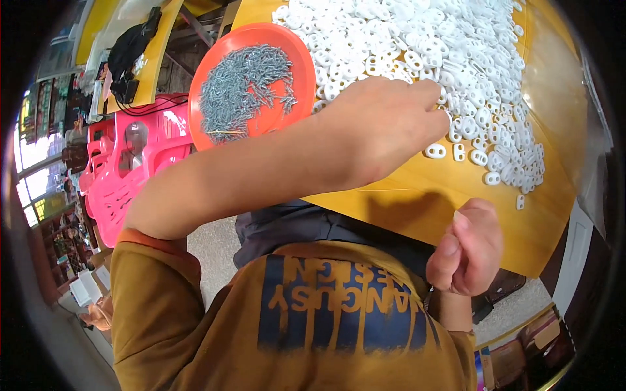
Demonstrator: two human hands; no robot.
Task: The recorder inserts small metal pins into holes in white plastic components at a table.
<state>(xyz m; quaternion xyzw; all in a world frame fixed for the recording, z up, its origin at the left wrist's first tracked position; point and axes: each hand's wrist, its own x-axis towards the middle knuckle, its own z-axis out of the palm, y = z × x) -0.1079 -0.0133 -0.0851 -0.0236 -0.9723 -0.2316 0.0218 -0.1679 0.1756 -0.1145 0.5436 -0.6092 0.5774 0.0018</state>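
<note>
Hundreds of white plastic two-hole fittings (450,58) are heaped on the glossy yellow wooden counter (417,202), unsorted; no finished pieces are seen. The left hand (385,127) is laid at the heap's near edge, fingers bunched downward, tips hidden. The right hand (469,247) is curled into a loose fist; contents cannot be told. Grey metal screws (241,91) fill a round orange tray (306,72) left of the fingers.
</note>
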